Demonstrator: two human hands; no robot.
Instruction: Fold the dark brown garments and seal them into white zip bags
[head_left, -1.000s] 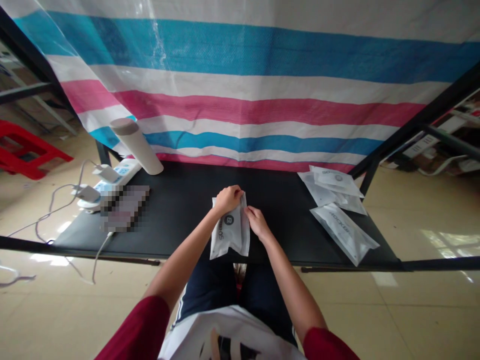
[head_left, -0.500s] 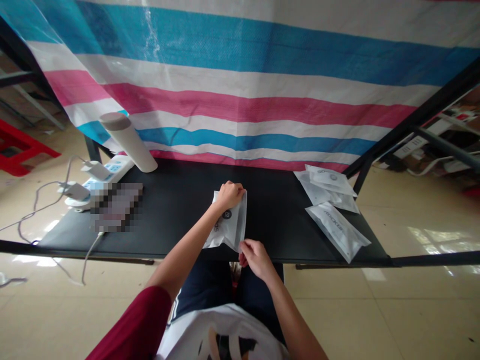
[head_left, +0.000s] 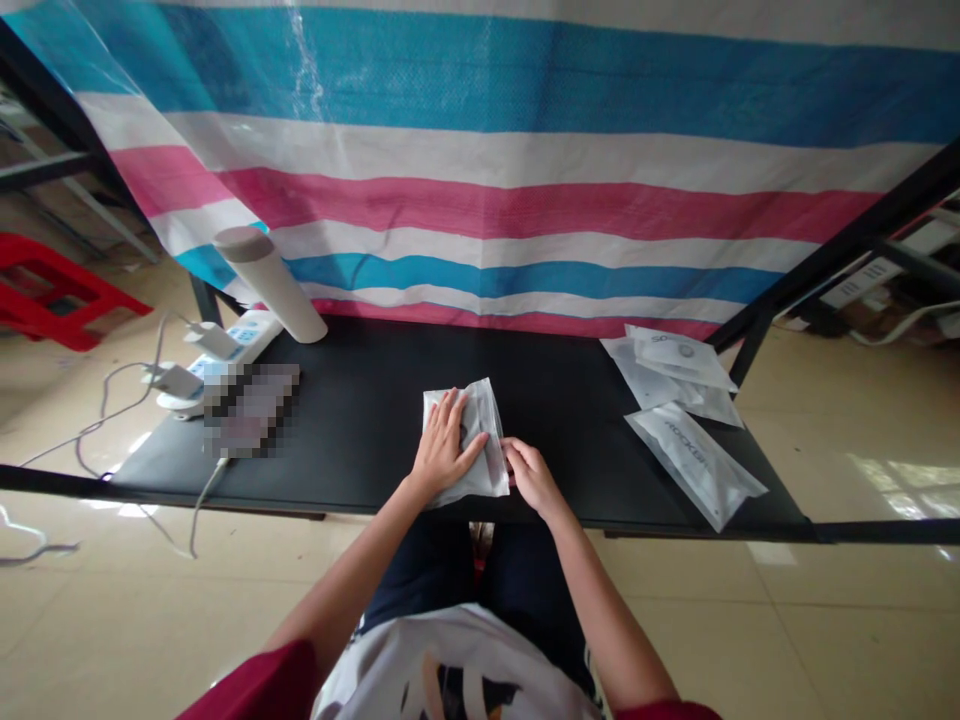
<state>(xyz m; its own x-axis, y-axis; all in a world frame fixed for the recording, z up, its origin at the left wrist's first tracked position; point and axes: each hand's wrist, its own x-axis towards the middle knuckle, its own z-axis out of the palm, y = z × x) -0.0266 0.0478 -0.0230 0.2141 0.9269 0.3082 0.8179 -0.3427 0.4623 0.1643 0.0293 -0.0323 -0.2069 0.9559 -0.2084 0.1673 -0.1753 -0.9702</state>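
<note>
White pouch lies flat on the black counter, centre frame, left hand spread open on it. Right hand touches its lower-right edge, grip unclear. Striped tarp behind, tiled floor around. Before, the left hand held it raised.

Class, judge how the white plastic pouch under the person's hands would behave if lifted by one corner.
Probably floppy: the pouch looks thin and wrinkled beneath the flat left hand. Likely light, as it lies flat. Its glossy film may slide on the smooth black table.

Left grip flat, palm down, splayed; right grip curled closed; both forearms extended forward.
</note>
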